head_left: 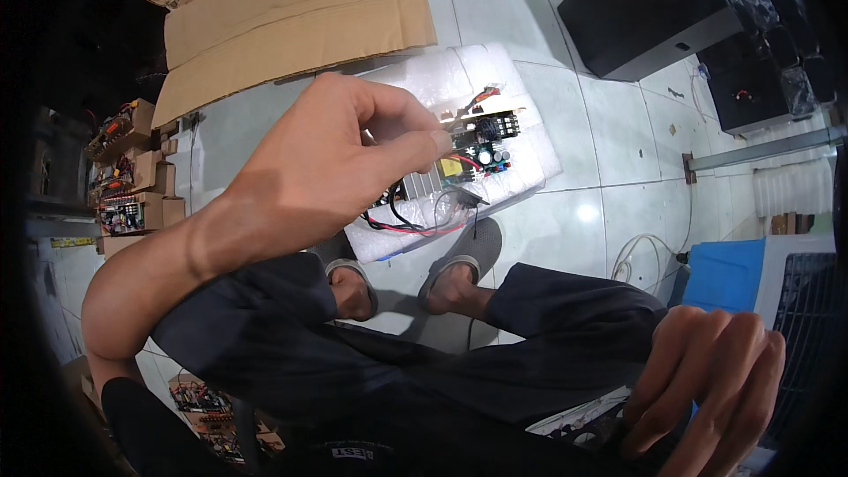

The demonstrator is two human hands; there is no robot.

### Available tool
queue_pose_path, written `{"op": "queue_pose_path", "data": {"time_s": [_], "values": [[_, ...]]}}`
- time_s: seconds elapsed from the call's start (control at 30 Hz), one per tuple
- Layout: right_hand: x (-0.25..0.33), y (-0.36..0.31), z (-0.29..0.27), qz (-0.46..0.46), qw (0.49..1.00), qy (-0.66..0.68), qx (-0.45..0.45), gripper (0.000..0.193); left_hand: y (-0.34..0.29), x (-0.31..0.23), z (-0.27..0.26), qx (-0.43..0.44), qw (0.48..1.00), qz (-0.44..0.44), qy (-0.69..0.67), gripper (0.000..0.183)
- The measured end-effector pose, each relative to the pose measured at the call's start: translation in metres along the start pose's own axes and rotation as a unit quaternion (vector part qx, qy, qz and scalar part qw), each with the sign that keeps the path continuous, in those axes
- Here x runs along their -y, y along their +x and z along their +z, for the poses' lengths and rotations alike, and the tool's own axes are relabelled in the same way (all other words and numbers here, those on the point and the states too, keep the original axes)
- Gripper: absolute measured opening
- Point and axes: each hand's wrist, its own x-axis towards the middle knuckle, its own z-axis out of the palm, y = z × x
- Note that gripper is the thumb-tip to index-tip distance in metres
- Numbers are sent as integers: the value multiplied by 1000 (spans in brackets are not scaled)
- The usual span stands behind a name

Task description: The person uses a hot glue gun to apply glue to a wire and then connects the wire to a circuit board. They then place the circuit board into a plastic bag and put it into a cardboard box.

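A green-and-black circuit board [488,155] with capacitors, a yellow transformer and a finned metal heatsink [421,184] lies on a white foam block [528,93]. My left hand [309,159] reaches over it from the left. Its thumb and forefinger are pinched together at the board's upper left edge; what they hold, if anything, is too small to name. Red and black wires [406,228] loop off the board's near side, and a short wire bundle [484,97] rises at its far side. My right hand [707,380] is low on the right beside my knee, fingers curled; its palm side is hidden.
Flattened cardboard [300,22] covers the floor at the far left. Black speaker cabinets [649,13] stand at the far right. More boards in cardboard boxes [124,172] are stacked at left. A blue container [724,274] and a coiled white cable [640,252] are at right.
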Motion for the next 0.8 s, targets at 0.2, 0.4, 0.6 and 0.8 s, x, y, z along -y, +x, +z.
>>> {"op": "queue_pose_path", "data": {"time_s": [0.2, 0.4, 0.6, 0.8], "values": [[-10, 1, 2, 0, 997, 0, -74, 20, 1, -9, -3, 26, 998, -61, 7, 22], [-1, -5, -3, 61, 998, -12, -9, 16, 0, -8, -4, 27, 998, -55, -6, 22], [-10, 0, -2, 26, 997, 24, -71, 12, 0, -6, -3, 27, 998, -58, -13, 22], [-7, 0, 5, 62, 996, -13, -59, 10, 0, -3, -4, 19, 999, -34, 13, 23]]}}
